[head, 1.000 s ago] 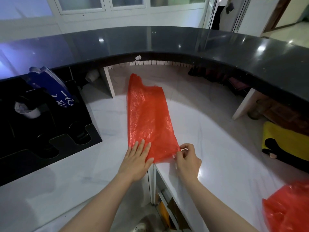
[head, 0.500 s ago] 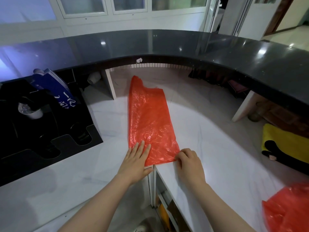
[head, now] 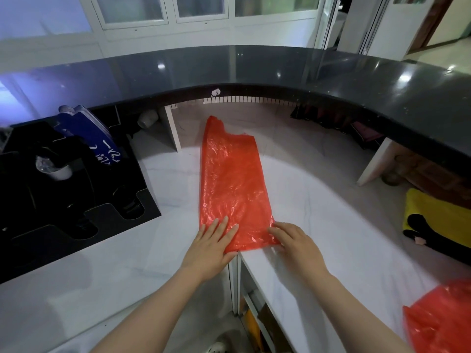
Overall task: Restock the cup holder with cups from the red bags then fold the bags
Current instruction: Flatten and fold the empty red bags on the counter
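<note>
A red plastic bag (head: 230, 182) lies flattened lengthwise on the white marble counter (head: 318, 207), its handles pointing away from me. My left hand (head: 212, 244) rests flat on the bag's near left corner, fingers straight. My right hand (head: 295, 242) presses with straight fingers on the near right corner. A second red bag (head: 441, 319) lies crumpled at the bottom right. The black cup holder (head: 63, 200) stands at the left, with a clear cup (head: 52, 168) in one slot and dark round slots in front.
A dark curved upper counter (head: 280, 70) arches over the work surface. A blue packet (head: 94, 133) leans in the holder. A yellow and black cloth (head: 438, 220) lies at the right. A gap between counter sections (head: 235, 281) opens just below the bag.
My right hand stopped pinching the bag's near right corner and flattened onto it. My left hand stayed pressed on the near left corner. The bag lies smoother.
</note>
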Demonstrator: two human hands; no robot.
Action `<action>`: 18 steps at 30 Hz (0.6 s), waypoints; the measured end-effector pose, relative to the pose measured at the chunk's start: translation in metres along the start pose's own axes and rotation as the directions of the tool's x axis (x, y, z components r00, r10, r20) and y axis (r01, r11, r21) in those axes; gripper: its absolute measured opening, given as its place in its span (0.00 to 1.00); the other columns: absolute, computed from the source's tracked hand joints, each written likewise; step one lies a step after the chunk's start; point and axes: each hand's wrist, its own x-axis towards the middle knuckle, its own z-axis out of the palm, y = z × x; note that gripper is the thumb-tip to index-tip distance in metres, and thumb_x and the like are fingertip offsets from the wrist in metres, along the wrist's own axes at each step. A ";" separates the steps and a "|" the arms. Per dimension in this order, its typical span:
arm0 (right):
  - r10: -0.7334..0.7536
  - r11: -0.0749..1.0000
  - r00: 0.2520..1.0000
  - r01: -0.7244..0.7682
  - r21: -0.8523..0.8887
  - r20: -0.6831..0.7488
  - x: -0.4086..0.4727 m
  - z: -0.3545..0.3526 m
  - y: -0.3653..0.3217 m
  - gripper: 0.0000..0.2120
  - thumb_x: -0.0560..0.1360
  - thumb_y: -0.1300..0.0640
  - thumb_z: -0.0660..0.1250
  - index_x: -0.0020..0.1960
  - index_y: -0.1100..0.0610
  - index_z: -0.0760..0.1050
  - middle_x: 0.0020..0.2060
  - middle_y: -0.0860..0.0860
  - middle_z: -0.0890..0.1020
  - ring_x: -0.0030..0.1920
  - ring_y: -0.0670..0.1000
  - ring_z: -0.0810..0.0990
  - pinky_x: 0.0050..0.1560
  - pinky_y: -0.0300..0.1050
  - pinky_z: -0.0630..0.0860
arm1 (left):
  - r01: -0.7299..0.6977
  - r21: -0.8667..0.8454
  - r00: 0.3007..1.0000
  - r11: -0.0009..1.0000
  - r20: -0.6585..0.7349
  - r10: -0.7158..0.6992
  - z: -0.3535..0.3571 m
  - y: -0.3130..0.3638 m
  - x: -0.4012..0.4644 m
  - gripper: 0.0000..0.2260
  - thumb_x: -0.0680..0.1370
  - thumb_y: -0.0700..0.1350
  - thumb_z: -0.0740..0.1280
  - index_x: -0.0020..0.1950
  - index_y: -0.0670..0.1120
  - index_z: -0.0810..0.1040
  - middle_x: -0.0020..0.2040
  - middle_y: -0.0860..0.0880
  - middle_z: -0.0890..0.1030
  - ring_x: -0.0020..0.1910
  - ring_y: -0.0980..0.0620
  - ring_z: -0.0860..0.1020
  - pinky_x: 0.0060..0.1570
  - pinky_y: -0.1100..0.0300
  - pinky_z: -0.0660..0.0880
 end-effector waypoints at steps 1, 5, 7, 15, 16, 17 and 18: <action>-0.073 0.997 0.997 0.074 -0.021 0.032 0.004 -0.002 -0.001 0.15 0.66 0.58 0.79 0.52 0.53 0.83 0.54 0.51 0.83 0.55 0.55 0.82 0.45 0.50 0.81 | -0.002 -0.007 1.000 1.000 0.003 0.002 0.000 -0.001 0.001 0.30 0.76 0.67 0.40 0.72 0.60 0.30 0.77 0.52 0.36 0.76 0.49 0.36 0.74 0.50 0.35; -0.149 0.986 0.987 0.153 -0.065 0.062 0.011 -0.007 -0.007 0.09 0.63 0.63 0.80 0.40 0.56 0.83 0.44 0.50 0.85 0.48 0.54 0.84 0.41 0.48 0.82 | -0.004 -0.043 1.000 0.999 0.007 0.004 -0.001 -0.001 -0.001 0.32 0.72 0.70 0.35 0.73 0.60 0.32 0.76 0.53 0.35 0.76 0.50 0.35 0.73 0.51 0.34; -0.089 0.996 0.992 0.091 -0.023 0.091 0.007 -0.005 -0.007 0.05 0.70 0.62 0.74 0.45 0.57 0.81 0.46 0.51 0.84 0.49 0.55 0.82 0.45 0.52 0.80 | -0.004 -0.070 1.000 0.998 0.014 0.005 -0.002 -0.002 -0.001 0.35 0.69 0.72 0.33 0.73 0.60 0.33 0.75 0.54 0.35 0.75 0.51 0.35 0.73 0.52 0.33; -0.096 0.977 0.990 0.114 -0.179 0.108 0.024 -0.024 -0.015 0.04 0.69 0.67 0.72 0.43 0.62 0.79 0.38 0.57 0.78 0.37 0.59 0.77 0.30 0.52 0.75 | -0.027 -0.095 0.999 0.995 -0.024 0.025 0.000 -0.007 0.000 0.32 0.72 0.70 0.38 0.73 0.62 0.33 0.75 0.55 0.37 0.74 0.53 0.36 0.71 0.56 0.33; -0.080 0.973 0.987 0.107 -0.204 0.138 0.025 -0.025 -0.014 0.04 0.69 0.68 0.71 0.42 0.63 0.78 0.37 0.57 0.78 0.37 0.59 0.76 0.31 0.53 0.75 | -0.032 -0.085 0.999 0.996 -0.025 0.030 0.001 -0.006 0.000 0.32 0.72 0.70 0.37 0.73 0.62 0.33 0.75 0.55 0.37 0.74 0.53 0.36 0.71 0.55 0.33; -0.071 0.968 0.984 0.107 -0.227 0.163 0.025 -0.025 -0.014 0.04 0.69 0.69 0.70 0.42 0.63 0.77 0.36 0.57 0.77 0.35 0.59 0.76 0.30 0.53 0.74 | -0.035 -0.076 0.999 0.996 -0.026 0.033 0.002 -0.006 0.001 0.31 0.73 0.69 0.37 0.73 0.62 0.33 0.75 0.54 0.36 0.74 0.53 0.35 0.72 0.55 0.33; -0.066 0.964 0.981 0.111 -0.241 0.185 0.024 -0.025 -0.013 0.05 0.68 0.69 0.70 0.41 0.63 0.76 0.35 0.57 0.76 0.35 0.59 0.75 0.29 0.52 0.73 | -0.034 -0.071 0.999 0.997 -0.027 0.032 0.003 -0.005 0.001 0.30 0.73 0.69 0.37 0.73 0.62 0.33 0.75 0.54 0.36 0.74 0.53 0.35 0.72 0.55 0.33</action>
